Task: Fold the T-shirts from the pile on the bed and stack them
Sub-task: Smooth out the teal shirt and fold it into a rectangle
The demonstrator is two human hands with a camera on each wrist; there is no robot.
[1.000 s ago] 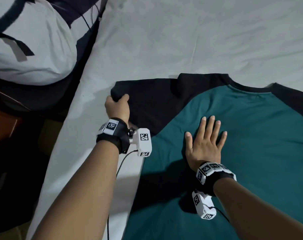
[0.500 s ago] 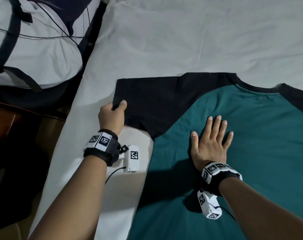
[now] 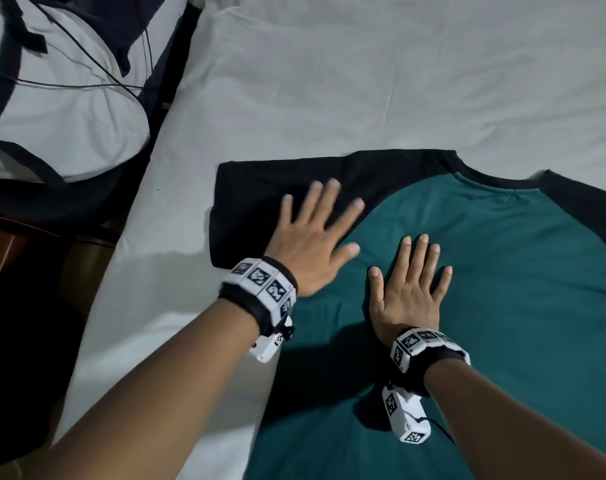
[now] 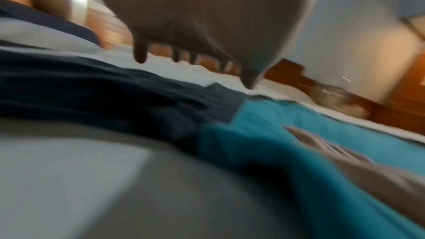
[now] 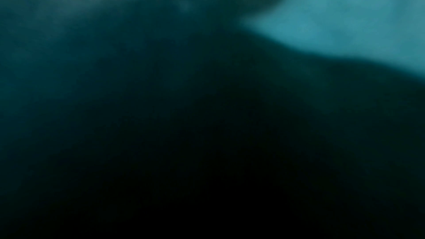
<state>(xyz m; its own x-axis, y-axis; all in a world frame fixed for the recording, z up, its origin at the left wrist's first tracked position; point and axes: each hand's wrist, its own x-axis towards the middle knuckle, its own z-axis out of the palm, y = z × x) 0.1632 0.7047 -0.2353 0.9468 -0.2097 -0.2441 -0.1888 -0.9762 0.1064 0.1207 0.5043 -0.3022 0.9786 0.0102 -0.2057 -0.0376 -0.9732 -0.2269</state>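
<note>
A teal T-shirt [image 3: 502, 289] with black sleeves lies spread flat on the white bed sheet [image 3: 329, 81]. Its black left sleeve [image 3: 260, 195] is laid out flat toward the bed's left edge. My left hand [image 3: 312, 244] lies with spread straight fingers across the sleeve where it meets the teal body. My right hand [image 3: 410, 289] presses flat on the teal chest just beside it. The left wrist view, blurred, shows the dark sleeve [image 4: 92, 86], the teal cloth [image 4: 287, 134] and my right hand [image 4: 345, 163]. The right wrist view shows only dark teal cloth [image 5: 345, 15].
A white and dark pillow [image 3: 59, 109] with thin cables over it lies off the bed's left edge. Dark floor and wooden furniture [image 3: 3, 251] sit below it. Bare white sheet stretches beyond the shirt's collar [image 3: 481, 171].
My left hand let go of the sleeve's end, opened, and moved right onto the sleeve near the shoulder. The sleeve now lies flat. My right hand stayed pressed on the chest.
</note>
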